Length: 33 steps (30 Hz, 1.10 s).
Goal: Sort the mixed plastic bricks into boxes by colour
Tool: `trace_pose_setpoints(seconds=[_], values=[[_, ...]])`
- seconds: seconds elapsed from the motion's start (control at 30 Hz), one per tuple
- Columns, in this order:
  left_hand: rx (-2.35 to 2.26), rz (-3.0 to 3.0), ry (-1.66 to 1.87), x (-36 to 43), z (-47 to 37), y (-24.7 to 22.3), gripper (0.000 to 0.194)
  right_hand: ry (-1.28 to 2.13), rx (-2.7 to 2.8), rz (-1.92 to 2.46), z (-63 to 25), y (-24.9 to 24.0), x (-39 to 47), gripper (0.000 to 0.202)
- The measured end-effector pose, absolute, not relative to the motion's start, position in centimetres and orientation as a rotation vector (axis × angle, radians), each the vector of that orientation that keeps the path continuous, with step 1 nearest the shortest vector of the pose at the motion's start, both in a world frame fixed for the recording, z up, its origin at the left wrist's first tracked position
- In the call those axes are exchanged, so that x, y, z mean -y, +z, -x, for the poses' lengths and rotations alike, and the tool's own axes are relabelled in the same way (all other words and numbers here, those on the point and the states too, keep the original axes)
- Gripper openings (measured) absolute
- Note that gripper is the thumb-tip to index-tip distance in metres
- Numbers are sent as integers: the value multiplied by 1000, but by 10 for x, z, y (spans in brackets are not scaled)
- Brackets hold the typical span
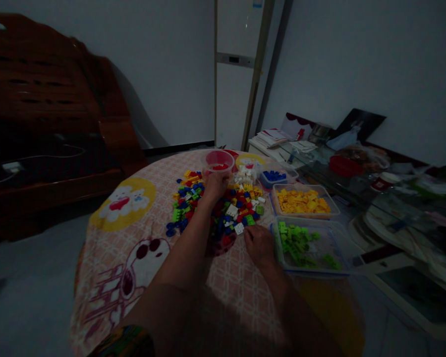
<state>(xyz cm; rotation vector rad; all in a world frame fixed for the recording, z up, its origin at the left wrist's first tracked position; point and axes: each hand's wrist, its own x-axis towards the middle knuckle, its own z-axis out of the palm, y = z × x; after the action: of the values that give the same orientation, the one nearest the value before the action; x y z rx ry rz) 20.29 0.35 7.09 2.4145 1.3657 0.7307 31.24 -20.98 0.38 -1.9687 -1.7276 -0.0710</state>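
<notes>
A heap of mixed toy bricks (232, 210) in red, blue, green, yellow and white covers the middle of the table. My left hand (216, 186) reaches over the heap to the near rim of a round pink tub (223, 159) with red bricks inside. Its fingers are curled, and what they hold, if anything, is hidden. Lower right, my right hand (259, 244) rests at the heap's near edge with fingers bent inward. Its fingertips meet the edge of a white brick (239, 228); whether they grip it I cannot tell.
Clear boxes on the right hold green bricks (297, 243), yellow bricks (303, 201) and blue bricks (274, 176). White bricks (245, 174) lie beside the tub. A patterned cloth (230, 297) covers the round table. A cluttered glass table (319, 153) stands right, a wooden bench (119, 134) left.
</notes>
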Motion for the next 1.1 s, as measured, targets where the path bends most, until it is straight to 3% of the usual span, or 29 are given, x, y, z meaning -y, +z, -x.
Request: trace_pose_setpoints(seconds=[0.5, 0.63, 0.83, 1.1], values=[[-1701, -2207, 730, -15, -141, 64, 37, -47, 1678, 1887, -317, -3, 209, 22], [-1545, -2312, 749, -11, -153, 66, 30, -25, 1679, 1858, -319, -3, 210, 23], [-1221, -2414, 507, -5, -166, 65, 18, -36, 1702, 1828, -318, -3, 211, 25], [-1454, -1966, 1040, -21, -173, 51, 21, -19, 1701, 1804, -317, -2, 213, 26]])
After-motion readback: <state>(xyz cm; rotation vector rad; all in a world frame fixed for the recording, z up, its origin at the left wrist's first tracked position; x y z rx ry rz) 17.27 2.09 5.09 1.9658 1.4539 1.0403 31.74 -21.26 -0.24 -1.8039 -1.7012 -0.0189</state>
